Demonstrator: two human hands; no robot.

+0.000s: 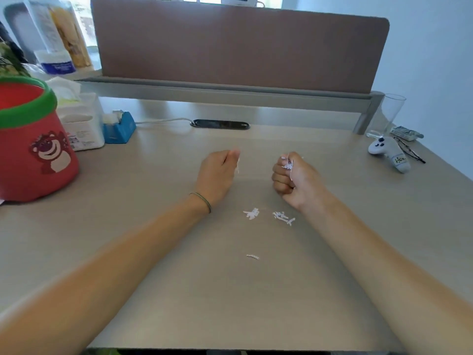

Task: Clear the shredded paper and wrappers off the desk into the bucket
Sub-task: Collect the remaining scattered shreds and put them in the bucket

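White paper shreds in fisted hands, seemingly

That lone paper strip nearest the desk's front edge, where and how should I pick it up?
Pinch the lone paper strip at its middle, coming straight down from above. It lies flat on the desk, thin and running left to right, so put thumb and forefinger on its long sides. The left hand probably has more room to take it.

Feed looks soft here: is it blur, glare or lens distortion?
Head view: wide-angle bending bows the divider and desk edges; window backlight washes out the top; overall mildly soft, yet paper scraps and both hands stay legible.
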